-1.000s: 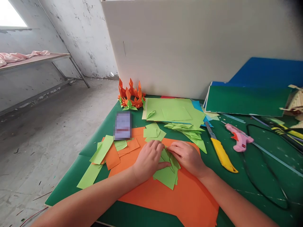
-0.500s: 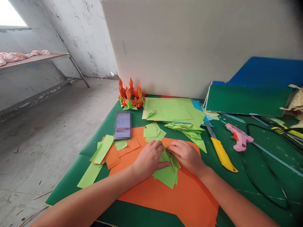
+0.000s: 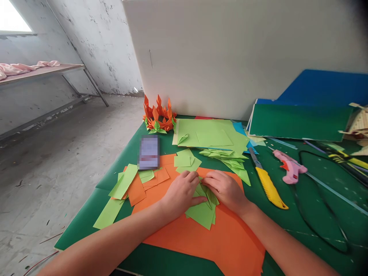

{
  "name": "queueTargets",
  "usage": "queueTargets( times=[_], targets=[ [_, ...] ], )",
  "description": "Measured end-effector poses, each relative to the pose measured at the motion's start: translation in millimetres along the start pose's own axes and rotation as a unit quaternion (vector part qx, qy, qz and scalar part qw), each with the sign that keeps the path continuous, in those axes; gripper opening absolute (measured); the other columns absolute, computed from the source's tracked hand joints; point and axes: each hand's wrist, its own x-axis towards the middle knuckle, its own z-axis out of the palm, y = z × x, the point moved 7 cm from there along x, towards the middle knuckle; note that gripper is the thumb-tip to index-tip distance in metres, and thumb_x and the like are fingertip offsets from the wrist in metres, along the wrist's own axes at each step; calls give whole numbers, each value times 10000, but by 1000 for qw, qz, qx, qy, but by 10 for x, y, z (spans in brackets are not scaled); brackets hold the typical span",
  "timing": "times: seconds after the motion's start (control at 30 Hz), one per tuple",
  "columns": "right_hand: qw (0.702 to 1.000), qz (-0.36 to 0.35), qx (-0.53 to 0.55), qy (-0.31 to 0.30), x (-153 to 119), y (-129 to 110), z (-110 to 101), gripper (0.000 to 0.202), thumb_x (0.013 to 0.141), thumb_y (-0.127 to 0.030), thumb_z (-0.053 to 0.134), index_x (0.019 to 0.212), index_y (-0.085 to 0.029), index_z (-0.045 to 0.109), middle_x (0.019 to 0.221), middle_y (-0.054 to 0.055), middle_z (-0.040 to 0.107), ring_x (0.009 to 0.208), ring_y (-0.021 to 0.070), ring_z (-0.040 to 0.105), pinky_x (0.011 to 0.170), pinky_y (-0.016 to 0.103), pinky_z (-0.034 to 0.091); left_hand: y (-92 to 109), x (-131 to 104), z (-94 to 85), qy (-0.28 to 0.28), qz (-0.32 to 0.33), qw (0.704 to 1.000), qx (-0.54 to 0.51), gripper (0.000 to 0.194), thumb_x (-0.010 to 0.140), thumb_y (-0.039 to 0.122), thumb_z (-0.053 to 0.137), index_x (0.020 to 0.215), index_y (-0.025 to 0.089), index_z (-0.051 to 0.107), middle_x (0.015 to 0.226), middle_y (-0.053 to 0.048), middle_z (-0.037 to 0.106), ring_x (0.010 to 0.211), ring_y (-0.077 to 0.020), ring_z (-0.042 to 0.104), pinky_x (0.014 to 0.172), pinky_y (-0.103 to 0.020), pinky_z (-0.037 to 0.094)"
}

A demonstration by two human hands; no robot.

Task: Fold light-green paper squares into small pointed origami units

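As I look on from afar through the head view, two bare hands meet just below the middle of the frame over a folded green paper (image 3: 211, 199). The right hand (image 3: 225, 189) has its fingertips closed on the upper part of that paper. The left hand (image 3: 178, 195) lies over its left side, fingers curled at the top and thumb stretched across; I cannot tell whether they pinch it. Underneath I see flat green sheets (image 3: 201, 217) on a large orange sheet (image 3: 227, 241), spread over the green tabletop (image 3: 161, 259).

Left of centre, paper strips (image 3: 123, 182) lie near a pixelated device (image 3: 148, 153). Above, an orange-and-green paper crown (image 3: 156, 115) stands upright. Folded green pieces (image 3: 235, 163) are heaped beyond the right hand, while a yellow-handled knife (image 3: 268, 188) and a pink glue gun (image 3: 291, 170) lie right of centre.
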Motion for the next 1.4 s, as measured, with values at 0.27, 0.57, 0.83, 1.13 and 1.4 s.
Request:
queueTargets(
  times=[0.27, 0.57, 0.83, 1.13, 1.4],
  targets=[
    [1000, 3, 4, -5, -5, 14, 18, 265, 997, -171, 398, 892, -173, 642, 867, 84, 654, 806, 195, 589, 707, 333, 510, 4, 1, 10, -8, -3, 1000, 9, 467, 817, 554, 655, 1006, 136, 573, 1020, -87, 614, 913, -244, 572, 820, -363, 484],
    [1000, 5, 11, -22, 4, 22, 36, 257, 993, -167, 399, 904, -175, 641, 875, 84, 651, 815, 201, 591, 719, 348, 527, 1, 19, 53, -31, -9, 999, 44, 522, 828, 583, 625, 1058, 114, 601, 1026, -88, 608, 902, -239, 561, 802, -351, 490],
    [997, 15, 63, -53, 20, -8, -26, 183, 974, -178, 450, 938, -178, 630, 963, 95, 642, 898, 225, 576, 778, 388, 521, 10, 27, 19, -42, 3, 998, 44, 465, 839, 561, 627, 1036, 141, 598, 1020, -72, 611, 918, -230, 558, 812, -347, 467],
    [998, 36, 53, -27, -15, 39, -29, 220, 995, -210, 401, 988, -181, 620, 944, 96, 640, 840, 222, 562, 732, 379, 501, 0, 22, 32, -34, 0, 999, 34, 467, 830, 536, 650, 1073, 142, 589, 1037, -82, 610, 915, -240, 559, 787, -367, 477],
    [999, 48, 7, -24, 18, 60, -94, 362, 1005, -239, 364, 748, -179, 612, 768, 76, 621, 731, 196, 527, 646, 336, 448, -2, 22, 25, -40, -9, 998, 40, 480, 821, 555, 650, 1051, 137, 596, 1051, -85, 604, 912, -252, 551, 767, -375, 477]
  ],
)
